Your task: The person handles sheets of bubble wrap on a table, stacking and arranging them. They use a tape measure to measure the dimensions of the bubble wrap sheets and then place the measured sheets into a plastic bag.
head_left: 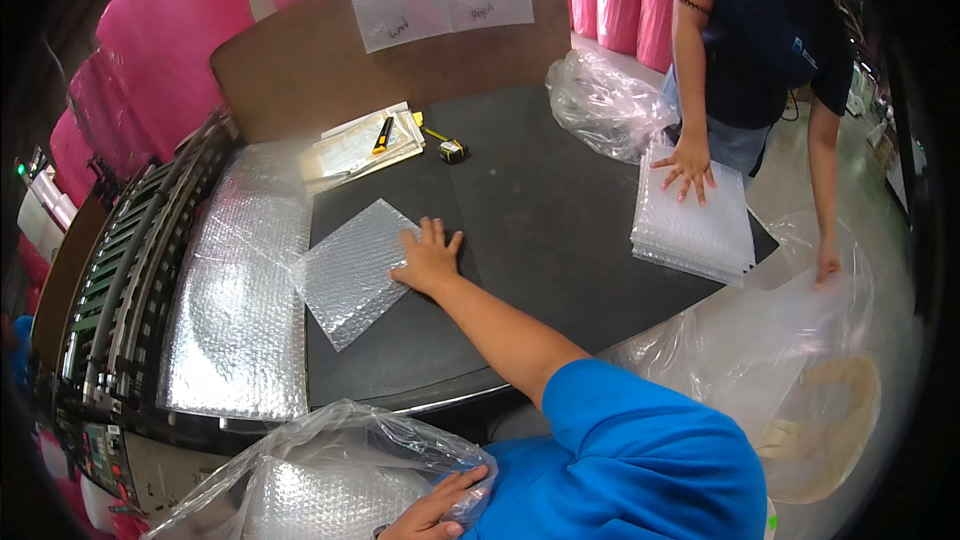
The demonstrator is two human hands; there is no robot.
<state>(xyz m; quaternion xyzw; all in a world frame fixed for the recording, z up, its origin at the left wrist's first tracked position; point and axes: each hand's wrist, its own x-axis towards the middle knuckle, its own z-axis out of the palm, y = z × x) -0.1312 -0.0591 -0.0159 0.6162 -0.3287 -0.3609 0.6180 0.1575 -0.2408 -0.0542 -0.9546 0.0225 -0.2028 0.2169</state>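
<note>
My right hand (430, 258) reaches across the dark table, palm down with fingers spread. Its thumb side touches the right edge of a bubble wrap piece (352, 275) lying flat and slightly turned. Close to my body, my left hand (438, 512) is closed over the edge of a large clear plastic bag (350, 425). Inside that bag bubble wrap (325, 500) shows through; the lower part is cut off by the frame. A long stack of bubble wrap (240, 290) lies along the table's left side, beside the turned piece.
A co-worker's hand (688, 165) presses on a bubble wrap stack (690, 215) at the right; their other hand holds clear plastic (800, 310). Papers with a yellow cutter (382, 136) and a tape measure (453, 150) lie farther back. A roller conveyor (130, 250) borders the left.
</note>
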